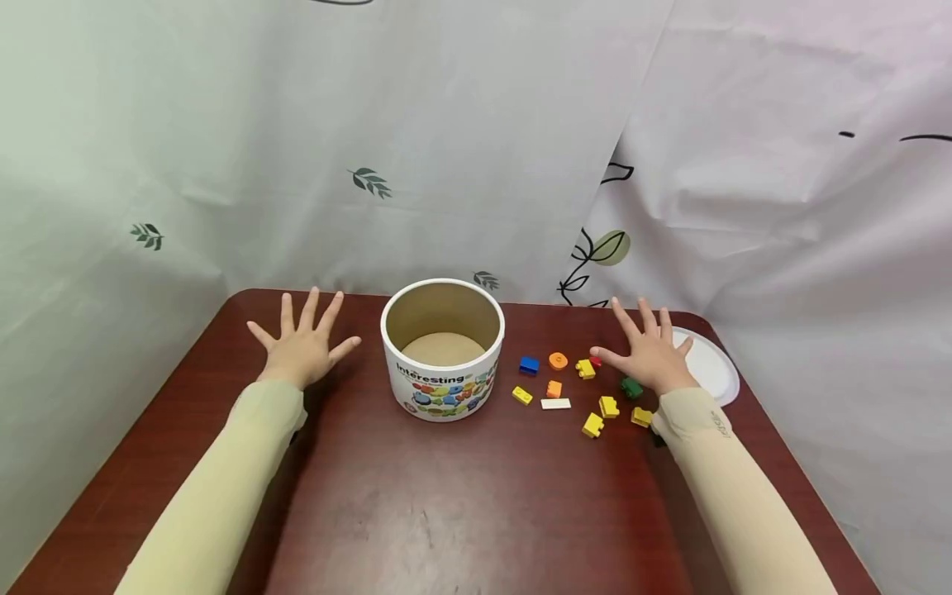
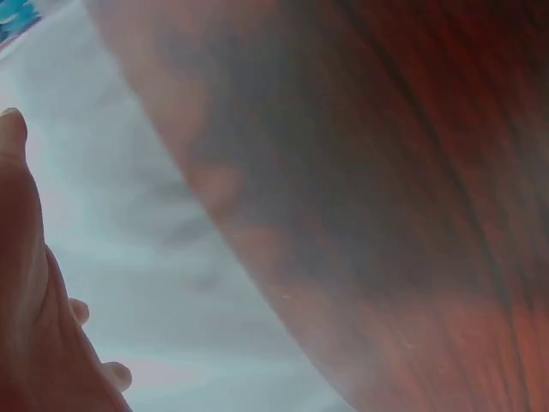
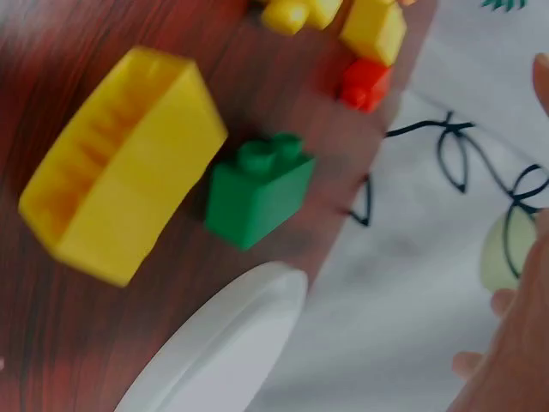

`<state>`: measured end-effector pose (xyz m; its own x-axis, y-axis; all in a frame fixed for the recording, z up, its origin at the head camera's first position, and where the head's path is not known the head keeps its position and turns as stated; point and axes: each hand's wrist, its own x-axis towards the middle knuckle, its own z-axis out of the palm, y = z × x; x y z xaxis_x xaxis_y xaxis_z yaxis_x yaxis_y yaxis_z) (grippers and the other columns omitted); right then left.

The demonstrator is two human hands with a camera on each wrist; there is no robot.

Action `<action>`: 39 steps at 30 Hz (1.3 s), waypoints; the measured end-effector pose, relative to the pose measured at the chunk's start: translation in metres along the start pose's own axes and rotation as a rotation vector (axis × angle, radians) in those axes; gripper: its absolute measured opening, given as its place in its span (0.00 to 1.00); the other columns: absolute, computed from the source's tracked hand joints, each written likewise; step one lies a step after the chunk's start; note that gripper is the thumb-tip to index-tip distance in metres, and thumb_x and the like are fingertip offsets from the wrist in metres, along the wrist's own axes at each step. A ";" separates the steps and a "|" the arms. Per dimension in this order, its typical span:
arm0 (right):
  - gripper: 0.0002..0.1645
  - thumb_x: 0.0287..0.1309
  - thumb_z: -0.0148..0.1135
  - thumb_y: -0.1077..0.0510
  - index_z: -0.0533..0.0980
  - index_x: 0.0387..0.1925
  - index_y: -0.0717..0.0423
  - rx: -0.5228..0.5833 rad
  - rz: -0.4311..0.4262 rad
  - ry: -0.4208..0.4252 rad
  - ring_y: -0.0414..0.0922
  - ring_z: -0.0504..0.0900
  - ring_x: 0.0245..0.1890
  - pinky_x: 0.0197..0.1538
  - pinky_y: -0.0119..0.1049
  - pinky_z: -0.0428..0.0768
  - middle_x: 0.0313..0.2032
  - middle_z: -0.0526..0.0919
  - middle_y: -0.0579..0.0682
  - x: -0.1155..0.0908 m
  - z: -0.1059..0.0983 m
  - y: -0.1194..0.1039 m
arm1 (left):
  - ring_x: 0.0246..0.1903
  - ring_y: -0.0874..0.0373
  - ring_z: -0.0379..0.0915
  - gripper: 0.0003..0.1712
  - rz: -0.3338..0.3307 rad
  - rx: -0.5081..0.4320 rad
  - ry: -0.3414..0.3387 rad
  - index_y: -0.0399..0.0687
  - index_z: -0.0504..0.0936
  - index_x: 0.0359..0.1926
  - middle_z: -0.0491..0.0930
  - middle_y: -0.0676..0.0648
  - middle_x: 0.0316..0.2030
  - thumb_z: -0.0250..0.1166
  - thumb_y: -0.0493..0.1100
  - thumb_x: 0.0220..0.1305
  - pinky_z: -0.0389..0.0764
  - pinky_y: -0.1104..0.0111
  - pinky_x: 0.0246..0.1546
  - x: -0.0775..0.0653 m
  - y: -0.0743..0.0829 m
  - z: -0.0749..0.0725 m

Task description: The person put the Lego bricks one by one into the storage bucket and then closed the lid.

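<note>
Your left hand (image 1: 297, 354) and right hand (image 1: 649, 357) are apart, fingers spread, above the desk (image 1: 416, 512); the round white tub (image 1: 442, 403) stands between them, and toy bricks (image 1: 608, 406) lie near your right hand.

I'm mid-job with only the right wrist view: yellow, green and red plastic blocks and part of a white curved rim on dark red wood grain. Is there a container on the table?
Observer: Yes, a white round tub with colourful printed sides stands left of the blocks.
Operator: Can you see anything inside the tub?
Observer: Only its flat tan bottom shows; no blocks are visible there.
Operator: And where's the left hand?
Observer: Spread open on the far side of the tub from the blocks, with nothing in its grasp.
</note>
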<state>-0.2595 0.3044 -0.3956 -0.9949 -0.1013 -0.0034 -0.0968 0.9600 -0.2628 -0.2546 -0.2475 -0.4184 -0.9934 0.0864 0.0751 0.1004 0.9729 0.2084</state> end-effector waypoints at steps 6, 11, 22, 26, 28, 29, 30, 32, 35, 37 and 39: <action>0.55 0.62 0.64 0.32 0.51 0.81 0.46 0.069 -0.074 0.058 0.69 0.31 0.77 0.63 0.84 0.39 0.79 0.38 0.63 -0.013 0.002 -0.020 | 0.76 0.33 0.13 0.49 0.046 -0.100 0.121 0.63 0.37 0.82 0.31 0.39 0.81 0.48 0.72 0.72 0.17 0.19 0.54 -0.013 0.017 -0.012; 0.40 0.63 0.69 0.48 0.68 0.70 0.61 0.183 -0.183 0.121 0.69 0.54 0.72 0.69 0.70 0.59 0.72 0.57 0.69 -0.025 0.006 -0.042 | 0.78 0.36 0.22 0.47 0.130 -0.169 0.232 0.59 0.41 0.82 0.37 0.40 0.81 0.51 0.68 0.74 0.23 0.22 0.61 -0.025 0.037 -0.018; 0.25 0.60 0.73 0.59 0.79 0.56 0.66 0.389 -0.236 0.094 0.55 0.85 0.45 0.49 0.50 0.86 0.51 0.81 0.62 -0.040 0.046 -0.094 | 0.79 0.42 0.39 0.49 0.296 -0.216 0.282 0.49 0.46 0.82 0.47 0.40 0.80 0.54 0.67 0.73 0.36 0.28 0.69 -0.041 0.067 -0.005; 0.23 0.59 0.73 0.59 0.81 0.54 0.64 0.406 -0.187 0.028 0.50 0.85 0.42 0.49 0.47 0.86 0.48 0.84 0.57 -0.038 0.054 -0.111 | 0.78 0.43 0.43 0.48 0.301 -0.251 0.269 0.48 0.46 0.82 0.49 0.41 0.79 0.55 0.65 0.74 0.38 0.31 0.71 -0.042 0.072 0.002; 0.22 0.59 0.73 0.60 0.81 0.53 0.65 0.417 -0.171 0.000 0.49 0.85 0.42 0.47 0.46 0.86 0.46 0.85 0.56 -0.036 0.058 -0.118 | 0.78 0.43 0.44 0.48 0.308 -0.262 0.271 0.46 0.47 0.81 0.50 0.41 0.79 0.55 0.64 0.74 0.39 0.31 0.71 -0.043 0.074 0.004; 0.22 0.58 0.74 0.60 0.81 0.53 0.65 0.415 -0.166 -0.008 0.48 0.85 0.42 0.47 0.45 0.86 0.46 0.85 0.56 -0.035 0.059 -0.120 | 0.78 0.43 0.45 0.47 0.311 -0.268 0.270 0.46 0.47 0.81 0.50 0.41 0.79 0.55 0.63 0.74 0.39 0.32 0.72 -0.043 0.075 0.004; 0.21 0.58 0.74 0.60 0.82 0.52 0.65 0.407 -0.165 -0.011 0.48 0.85 0.42 0.47 0.45 0.86 0.45 0.85 0.56 -0.034 0.061 -0.123 | 0.78 0.42 0.45 0.47 0.314 -0.273 0.267 0.45 0.48 0.81 0.51 0.41 0.79 0.55 0.63 0.74 0.39 0.33 0.72 -0.043 0.075 0.005; 0.20 0.56 0.74 0.61 0.82 0.50 0.66 0.388 -0.170 -0.012 0.49 0.85 0.42 0.47 0.45 0.86 0.44 0.85 0.56 -0.032 0.065 -0.127 | 0.78 0.43 0.45 0.47 0.317 -0.273 0.254 0.44 0.48 0.81 0.50 0.41 0.79 0.55 0.63 0.75 0.39 0.35 0.73 -0.043 0.076 0.005; 0.18 0.55 0.75 0.62 0.83 0.46 0.66 0.331 -0.179 -0.004 0.50 0.84 0.41 0.48 0.47 0.86 0.41 0.85 0.57 -0.029 0.070 -0.131 | 0.78 0.43 0.44 0.48 0.319 -0.271 0.228 0.43 0.47 0.81 0.50 0.40 0.79 0.55 0.62 0.75 0.40 0.38 0.75 -0.043 0.077 0.004; 0.16 0.54 0.75 0.64 0.84 0.45 0.66 0.312 -0.182 -0.019 0.50 0.83 0.39 0.48 0.47 0.85 0.40 0.85 0.57 -0.027 0.072 -0.133 | 0.78 0.43 0.44 0.48 0.318 -0.267 0.215 0.43 0.46 0.81 0.49 0.40 0.79 0.56 0.62 0.75 0.40 0.41 0.76 -0.043 0.077 0.003; 0.15 0.53 0.75 0.65 0.84 0.43 0.66 0.305 -0.175 -0.045 0.48 0.82 0.36 0.46 0.46 0.85 0.37 0.85 0.55 -0.024 0.073 -0.135 | 0.78 0.43 0.43 0.49 0.319 -0.269 0.207 0.43 0.45 0.81 0.49 0.40 0.79 0.56 0.61 0.75 0.42 0.42 0.76 -0.043 0.077 0.002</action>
<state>-0.2207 0.1579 -0.4306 -0.9609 -0.2755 0.0269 -0.2460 0.8053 -0.5394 -0.2046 -0.1758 -0.4071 -0.8814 0.3008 0.3643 0.4370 0.8121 0.3867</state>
